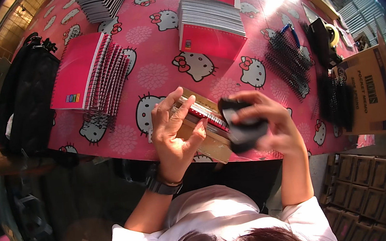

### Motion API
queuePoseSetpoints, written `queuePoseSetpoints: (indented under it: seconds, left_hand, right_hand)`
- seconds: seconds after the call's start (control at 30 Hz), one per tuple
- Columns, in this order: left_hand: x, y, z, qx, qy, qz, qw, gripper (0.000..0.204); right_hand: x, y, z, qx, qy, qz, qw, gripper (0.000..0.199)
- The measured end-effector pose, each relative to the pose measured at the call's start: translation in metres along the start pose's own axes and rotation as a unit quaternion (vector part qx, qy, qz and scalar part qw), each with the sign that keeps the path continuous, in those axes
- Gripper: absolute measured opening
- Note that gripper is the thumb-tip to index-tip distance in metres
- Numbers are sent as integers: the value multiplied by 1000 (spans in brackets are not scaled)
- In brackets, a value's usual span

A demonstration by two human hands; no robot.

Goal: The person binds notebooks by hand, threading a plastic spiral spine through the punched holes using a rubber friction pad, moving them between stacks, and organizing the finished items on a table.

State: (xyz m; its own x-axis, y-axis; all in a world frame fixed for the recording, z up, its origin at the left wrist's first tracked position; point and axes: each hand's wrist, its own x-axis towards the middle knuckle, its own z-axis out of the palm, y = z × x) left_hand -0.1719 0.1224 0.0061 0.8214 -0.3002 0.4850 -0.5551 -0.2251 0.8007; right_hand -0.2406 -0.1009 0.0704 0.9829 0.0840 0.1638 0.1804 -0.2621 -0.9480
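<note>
From the head view, the work looks part done, judging by the piles. The left hand [173, 128] presses with spread fingers on a red notebook [204, 113] lying on a brown board at the near edge of the bench [157, 71], thumb and fingertips pinching along its punched edge. The right hand [264, 123] is closed around a blurred black object [245, 128], probably a comb binding coil held against that same edge; the blur hides whether it is already threaded.

Taking this red notebook as the landmark: beyond it to the left lies a fanned stack of bound notebooks [94, 75] with their spirals showing, which I judge finished. Straight beyond it sits a stack of red-covered pads [209, 23], apparently unbound. Farther beyond and left is a grey pile of pages [99, 1]. To its right, loose black coils [287, 61] are spread on the pink cartoon-cat cloth, so a good number seem left to fit.

Containers: right of the notebook a brown cardboard box [369, 92] stands at the bench end; its contents cannot be seen. Left of it a black bag [29, 98] sits closed. Below the box, shelved cartons [362, 186] appear, contents unclear.
</note>
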Motion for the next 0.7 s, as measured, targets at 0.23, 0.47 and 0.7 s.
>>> queuePoseSetpoints:
  seconds: [0.23,0.47,0.7]
  left_hand:
    - [3,2,-2,-5,-3,-1,1000,47]
    - [12,17,-7,31,-13,54,998,33]
    - [33,60,1,-91,-86,85,988,22]
  right_hand:
    - [12,2,11,17,-12,3,1000,49]
    - [-14,4,-6,-428,190,5,884,49]
    - [-16,-53,36,-172,160,-13,972,27]
